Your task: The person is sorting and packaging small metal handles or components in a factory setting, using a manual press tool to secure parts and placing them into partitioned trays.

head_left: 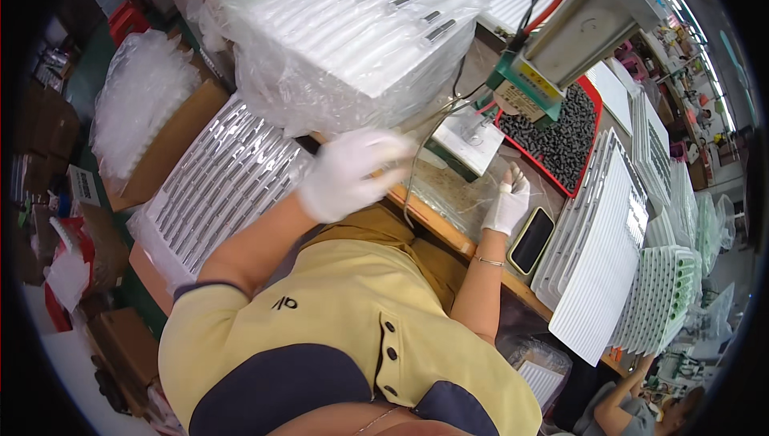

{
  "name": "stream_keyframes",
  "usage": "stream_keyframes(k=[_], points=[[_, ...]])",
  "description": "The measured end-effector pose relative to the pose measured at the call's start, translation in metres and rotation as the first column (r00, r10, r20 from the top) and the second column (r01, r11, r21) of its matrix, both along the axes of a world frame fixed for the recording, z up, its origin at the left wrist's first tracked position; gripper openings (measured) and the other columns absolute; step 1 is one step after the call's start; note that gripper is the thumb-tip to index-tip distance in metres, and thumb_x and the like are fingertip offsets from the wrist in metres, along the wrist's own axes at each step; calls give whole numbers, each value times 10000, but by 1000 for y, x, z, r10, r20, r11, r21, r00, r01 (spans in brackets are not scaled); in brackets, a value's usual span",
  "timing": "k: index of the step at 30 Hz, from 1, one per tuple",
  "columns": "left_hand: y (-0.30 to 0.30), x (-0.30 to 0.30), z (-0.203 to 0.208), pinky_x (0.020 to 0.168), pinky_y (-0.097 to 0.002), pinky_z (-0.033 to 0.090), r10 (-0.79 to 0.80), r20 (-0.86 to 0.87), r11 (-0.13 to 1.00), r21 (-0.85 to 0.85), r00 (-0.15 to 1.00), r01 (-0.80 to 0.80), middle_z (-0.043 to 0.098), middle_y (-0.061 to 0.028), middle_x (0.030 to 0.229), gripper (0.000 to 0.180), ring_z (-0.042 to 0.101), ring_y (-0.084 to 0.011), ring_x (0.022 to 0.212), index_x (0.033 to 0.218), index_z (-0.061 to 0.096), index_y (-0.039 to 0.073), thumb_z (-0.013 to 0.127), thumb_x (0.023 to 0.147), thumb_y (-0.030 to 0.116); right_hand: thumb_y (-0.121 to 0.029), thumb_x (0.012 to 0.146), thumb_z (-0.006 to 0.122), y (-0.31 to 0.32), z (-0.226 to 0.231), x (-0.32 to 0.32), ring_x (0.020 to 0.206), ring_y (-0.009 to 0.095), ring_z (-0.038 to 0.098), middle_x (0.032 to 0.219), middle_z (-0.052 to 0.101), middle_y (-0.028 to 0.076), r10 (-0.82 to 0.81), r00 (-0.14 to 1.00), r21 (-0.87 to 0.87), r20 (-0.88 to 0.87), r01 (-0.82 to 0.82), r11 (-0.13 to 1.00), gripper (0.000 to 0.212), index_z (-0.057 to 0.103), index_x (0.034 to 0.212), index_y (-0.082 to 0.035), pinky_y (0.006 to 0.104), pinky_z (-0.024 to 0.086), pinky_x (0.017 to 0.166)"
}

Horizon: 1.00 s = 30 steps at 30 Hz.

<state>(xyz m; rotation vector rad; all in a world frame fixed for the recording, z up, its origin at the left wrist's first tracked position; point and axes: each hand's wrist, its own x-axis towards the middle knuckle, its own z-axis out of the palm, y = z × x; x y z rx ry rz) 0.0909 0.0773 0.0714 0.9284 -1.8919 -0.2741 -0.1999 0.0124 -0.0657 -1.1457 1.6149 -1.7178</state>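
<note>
Head view: a white block [458, 148] sits at two o'clock; left hand [352, 176] at its eight, blurred fingers half-spread; right hand [508, 205] at its five, fingers curled; any hold unclear. Apparently mid-handling; next calls for a sure pinch.

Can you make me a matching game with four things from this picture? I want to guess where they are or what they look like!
Things:
1. phone
2. red tray
3. left hand
4. shirt

Clues:
A. yellow with dark blue parts
B. lying on the table beside the right hand
C. filled with small dark pieces
D. white-gloved and blurry, close to the plastic-wrapped stack

Right pairs: 1-B, 2-C, 3-D, 4-A
</note>
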Motion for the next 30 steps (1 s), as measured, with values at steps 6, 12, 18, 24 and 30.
stream_keyframes(k=[6, 12, 18, 24, 30], points=[[-142, -100, -43, 867, -370, 468, 125, 423, 934, 256, 897, -251, 602, -94, 1092, 376, 564, -275, 1020, 986, 653, 73, 721, 707, 317, -113, 867, 636, 3, 9, 1, 1019, 156, 565, 1119, 617, 113, 38, 999, 38, -21, -37, 999, 323, 555, 1144, 31, 275, 422, 915], [-140, -112, -76, 835, -416, 475, 63, 158, 973, 210, 985, -96, 631, -123, 921, 266, 608, -320, 910, 891, 675, 98, 601, 741, 305, -249, 899, 578, 23, 50, 19, 1154, 222, 495, 1258, 545, 140, 142, 989, 62, -49, -139, 988, 441, 507, 1219, 47, 334, 344, 1006], [-41, -51, -43, 725, -427, 482, -186, -2, 852, 498, 983, 162, 633, -148, 887, 244, 623, -329, 834, 1003, 541, 85, 602, 835, 251, -24, 847, 616, 46, 84, 59, 897, 104, 552, 985, 592, 35, 543, 828, 14, -142, -546, 837, 372, 525, 1204, 23, 231, 434, 821], [33, 29, -67, 733, -370, 479, -113, -45, 837, 534, 993, 120, 638, -120, 882, 222, 621, -276, 841, 963, 591, 65, 627, 822, 232, 20, 810, 638, 76, 93, 121, 783, 103, 565, 896, 620, 59, 737, 612, 137, -287, -735, 664, 208, 582, 1010, 8, 232, 461, 724], [104, 76, -72, 728, -372, 477, 136, 77, 845, 511, 988, -156, 626, -102, 854, 223, 614, -262, 812, 954, 612, 75, 634, 815, 248, 6, 816, 640, 108, 94, 181, 608, 66, 542, 716, 621, 22, 796, 457, 292, -396, -759, 581, 94, 647, 910, 6, 210, 448, 592]])
